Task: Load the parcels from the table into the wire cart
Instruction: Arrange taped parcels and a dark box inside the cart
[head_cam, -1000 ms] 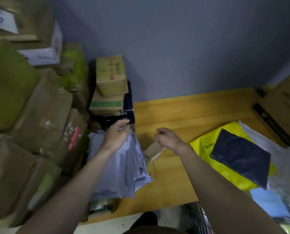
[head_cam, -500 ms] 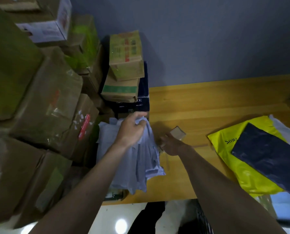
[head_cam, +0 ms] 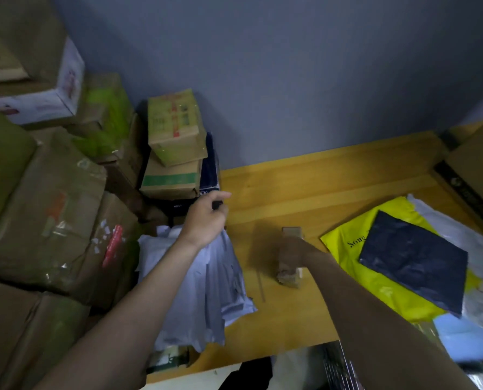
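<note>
Left hand (head_cam: 206, 218) pinches grey mailer (head_cam: 206, 288); right hand (head_cam: 291, 250) grips small box (head_cam: 289, 273).

The left hand (head_cam: 206, 218) was above the top edge of a pale grey poly mailer (head_cam: 203, 288), fingers curled; whether it gripped the mailer could not be determined. The right hand (head_cam: 291, 253), blurred, gripped a small cardboard box (head_cam: 289, 273) on the wooden table (head_cam: 305, 192). A yellow mailer (head_cam: 344, 249) lay to the right with a dark blue parcel (head_cam: 415, 263) on top of it. Cardboard boxes (head_cam: 51, 209) were piled along the left side. Two smaller cartons (head_cam: 175, 153) were stacked against the wall (head_cam: 291, 66). Part of the wire cart (head_cam: 339, 370) showed at the bottom edge, beside the right forearm.
</note>
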